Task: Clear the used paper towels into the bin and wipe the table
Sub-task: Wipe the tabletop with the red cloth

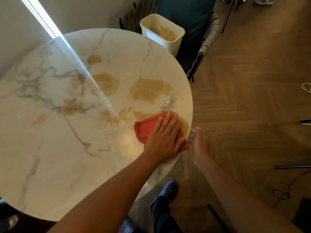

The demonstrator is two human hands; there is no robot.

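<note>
left hand (pixel 164 137) flat, fingers straight, pressing the red cloth (pixel 144 129) on the stained worktop (pixel 67 148); right hand (pixel 199 145) blurry off the edge, can't tell its grip

Teal chair (pixel 188 17) behind bin; dark clog (pixel 168 190) on wood floor (pixel 244 98).

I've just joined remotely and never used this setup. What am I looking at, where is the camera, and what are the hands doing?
There is no machine here: one wide-angle camera worn on a person's head looks down at their two bare arms. The left hand presses a red cloth flat on the round marble table, near its right edge. The right hand hovers off the edge, blurred, holding nothing visible. Tan smears and white crumbs lie on the top. A white bin with crumpled paper inside stands beyond the table.
</note>
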